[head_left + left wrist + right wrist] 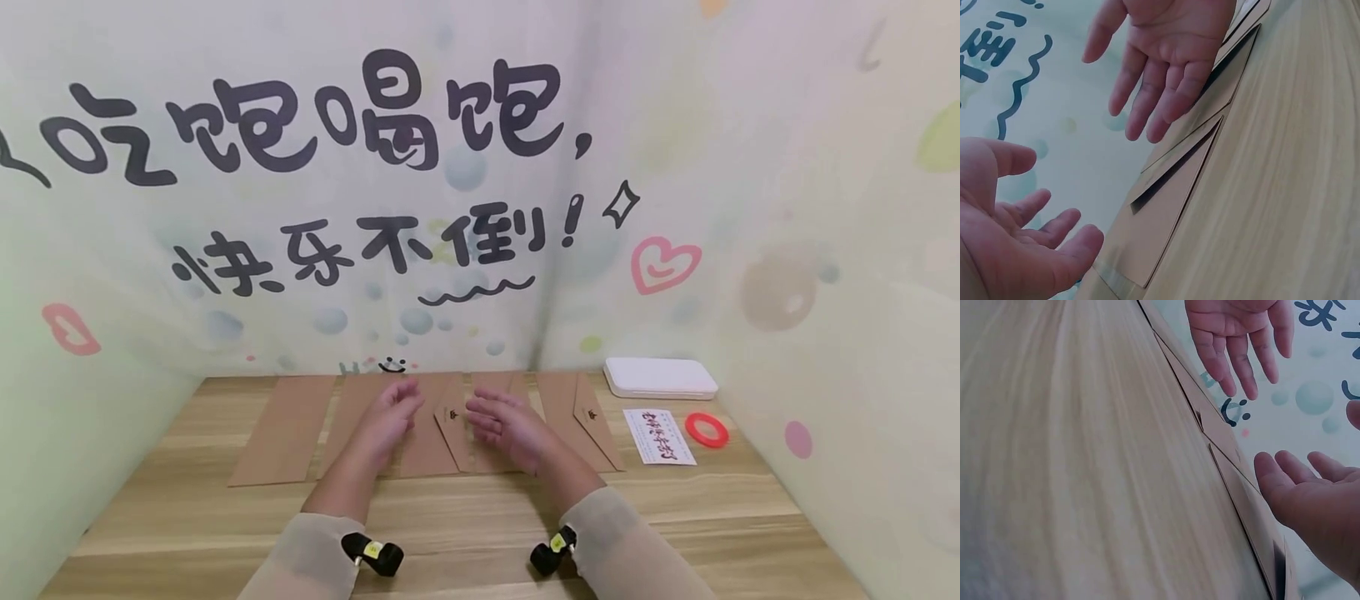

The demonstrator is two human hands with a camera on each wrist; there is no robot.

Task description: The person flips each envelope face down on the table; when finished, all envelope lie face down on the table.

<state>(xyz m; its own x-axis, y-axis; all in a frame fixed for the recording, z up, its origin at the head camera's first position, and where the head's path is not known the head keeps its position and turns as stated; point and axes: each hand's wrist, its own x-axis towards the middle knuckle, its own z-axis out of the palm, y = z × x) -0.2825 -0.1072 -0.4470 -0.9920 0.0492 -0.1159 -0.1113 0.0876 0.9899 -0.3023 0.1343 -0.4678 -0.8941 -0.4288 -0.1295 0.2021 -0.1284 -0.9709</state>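
Note:
Several brown paper envelopes [285, 429] lie side by side in a row along the back of the table; pointed flaps show on some of them, one being the envelope at the right end [562, 417]. Above the row, my left hand [386, 423] is held with its fingers loosely bent and nothing in it. Facing it is my right hand [513, 429], palm inward, also holding nothing. A gap separates the two hands. In the left wrist view, a slightly raised flap shows on an envelope [1166, 231] below both hands. The hands hide parts of the middle envelopes.
To the right of the row stand a white oblong case [660, 379], a white card with red writing [660, 436] and a red ring [707, 430]. The wood-grained table [450, 525] meets a printed wall covering [480, 333] behind and at both sides.

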